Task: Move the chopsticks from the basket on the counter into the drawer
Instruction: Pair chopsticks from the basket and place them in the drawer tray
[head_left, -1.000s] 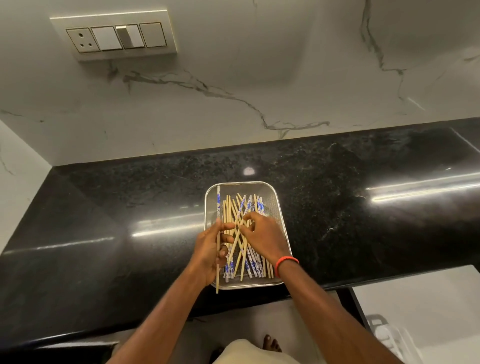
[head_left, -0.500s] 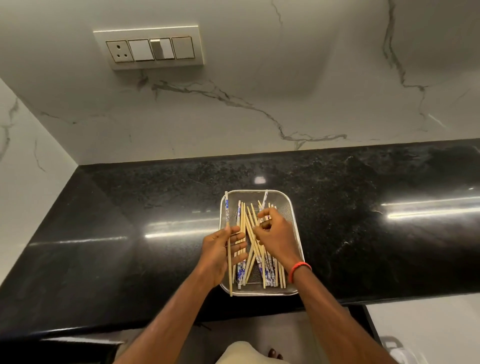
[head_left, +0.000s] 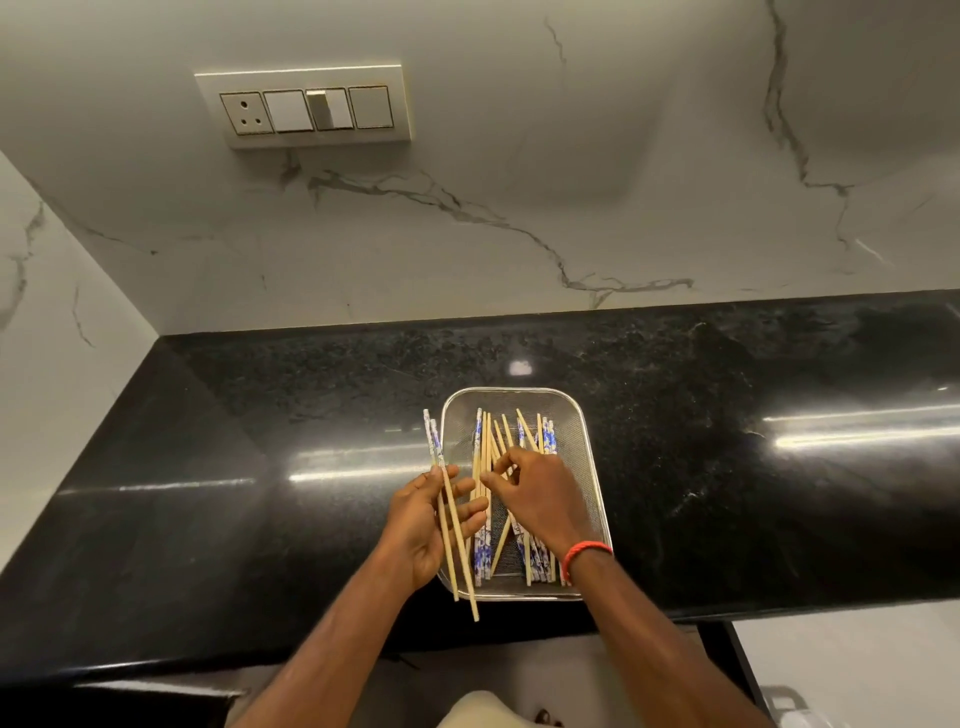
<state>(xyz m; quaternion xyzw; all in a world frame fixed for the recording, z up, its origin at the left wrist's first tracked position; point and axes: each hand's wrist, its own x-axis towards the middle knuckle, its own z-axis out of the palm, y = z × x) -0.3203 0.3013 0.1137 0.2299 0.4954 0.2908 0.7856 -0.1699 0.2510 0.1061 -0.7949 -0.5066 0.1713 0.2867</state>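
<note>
A steel mesh basket (head_left: 582, 415) sits near the front edge of the black counter (head_left: 260, 441), holding several wooden chopsticks (head_left: 485, 441) with blue-and-white patterned ends. My left hand (head_left: 423, 525) hovers at the basket's left rim, holding two chopsticks (head_left: 451, 525) that stick out above and below the palm. My right hand (head_left: 540, 493), with a red band at the wrist, reaches into the basket with fingers pinched among the chopsticks. Whether it grips one I cannot tell. No drawer is visible.
A white marble wall rises behind the counter, with a switch and socket panel (head_left: 304, 106) at upper left. A side wall closes the counter's left end. A white surface (head_left: 857, 660) lies below the counter at lower right.
My left hand has moved left, off the basket, now carrying two chopsticks instead of one. My right hand has kept sorting through the pile. The camera view has shifted slightly.
</note>
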